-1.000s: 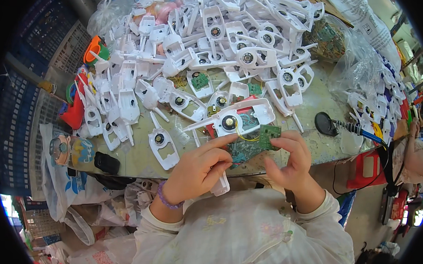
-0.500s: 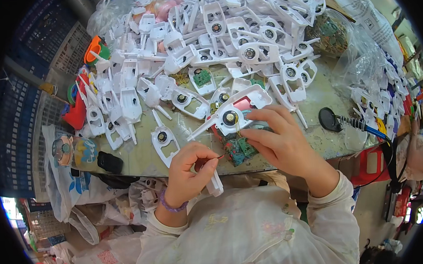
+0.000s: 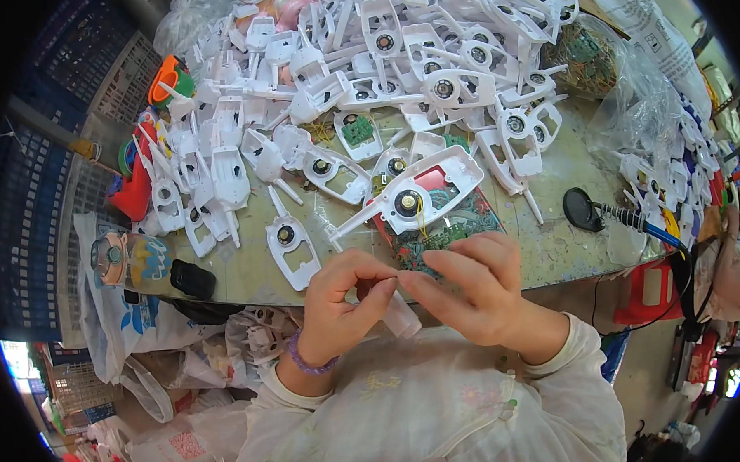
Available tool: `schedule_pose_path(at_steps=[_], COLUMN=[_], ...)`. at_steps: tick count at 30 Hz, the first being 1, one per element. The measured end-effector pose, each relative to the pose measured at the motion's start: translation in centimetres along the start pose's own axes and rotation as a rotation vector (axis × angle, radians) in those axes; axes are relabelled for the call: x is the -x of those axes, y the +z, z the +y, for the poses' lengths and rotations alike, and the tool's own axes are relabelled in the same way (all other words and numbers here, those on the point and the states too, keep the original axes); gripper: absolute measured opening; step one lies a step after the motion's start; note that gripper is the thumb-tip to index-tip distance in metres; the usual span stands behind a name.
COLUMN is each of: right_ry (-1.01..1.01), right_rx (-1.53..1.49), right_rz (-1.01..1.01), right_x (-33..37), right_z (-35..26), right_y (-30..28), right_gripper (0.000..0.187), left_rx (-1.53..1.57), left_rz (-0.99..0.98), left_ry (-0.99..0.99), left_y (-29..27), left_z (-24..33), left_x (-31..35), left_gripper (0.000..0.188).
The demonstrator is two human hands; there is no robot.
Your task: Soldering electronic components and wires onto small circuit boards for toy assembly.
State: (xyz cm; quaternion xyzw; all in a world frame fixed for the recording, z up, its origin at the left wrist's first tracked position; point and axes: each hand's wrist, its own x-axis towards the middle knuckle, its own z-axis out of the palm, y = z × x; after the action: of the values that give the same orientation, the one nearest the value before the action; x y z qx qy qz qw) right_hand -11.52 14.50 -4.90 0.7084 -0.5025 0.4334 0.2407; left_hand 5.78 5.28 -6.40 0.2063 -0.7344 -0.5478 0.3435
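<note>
My left hand [image 3: 344, 302] is closed around a small white plastic piece [image 3: 402, 319], whose lower end sticks out below the fingers. My right hand [image 3: 476, 288] meets it fingertip to fingertip; what lies between those tips is too small to make out, and its thumb is hidden. Just beyond both hands lies a white handled housing [image 3: 450, 180] with a round black speaker [image 3: 408, 202] and thin yellow wires. It rests over a pile of green circuit boards [image 3: 449, 234] with wires. Left of it is another white housing [image 3: 298, 256] with a speaker.
A large heap of white housings [image 3: 313, 64] covers the far table. To the right sit a round black dish [image 3: 581, 210] and a blue-handled soldering iron [image 3: 661, 233]. At left are a jar [image 3: 111, 257], a black object [image 3: 192, 280] and a red plastic piece [image 3: 129, 198].
My right hand has left the speaker housing and come down and left to my left fingertips. The housing stays on the circuit boards. My left hand has moved slightly right.
</note>
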Motion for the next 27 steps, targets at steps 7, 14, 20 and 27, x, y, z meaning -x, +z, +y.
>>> schedule_pose_path(at_steps=[7, 14, 20, 27], right_ry=[-0.167, -0.034, 0.241, 0.324], right_rx=[0.096, -0.174, -0.397, -0.368], right_rz=[-0.002, -0.149, -0.109, 0.025], right_x=[1.2, 1.5, 2.2, 2.8], right_z=[0.1, 0.0, -0.1, -0.8], right_y=[0.4, 0.0, -0.4, 0.3], right_gripper=[0.023, 0.030, 0.037, 0.033], left_rx=[0.200, 0.520, 0.171, 0.079], left_rz=[0.019, 0.151, 0.031, -0.061], left_ry=[-0.200, -0.383, -0.239, -0.133], left_y=[0.7, 1.3, 0.9, 1.2], left_z=[0.3, 0.9, 0.3, 0.9], left_x=[0.6, 0.4, 0.5, 0.1], left_gripper=[0.007, 0.007, 0.012, 0.011])
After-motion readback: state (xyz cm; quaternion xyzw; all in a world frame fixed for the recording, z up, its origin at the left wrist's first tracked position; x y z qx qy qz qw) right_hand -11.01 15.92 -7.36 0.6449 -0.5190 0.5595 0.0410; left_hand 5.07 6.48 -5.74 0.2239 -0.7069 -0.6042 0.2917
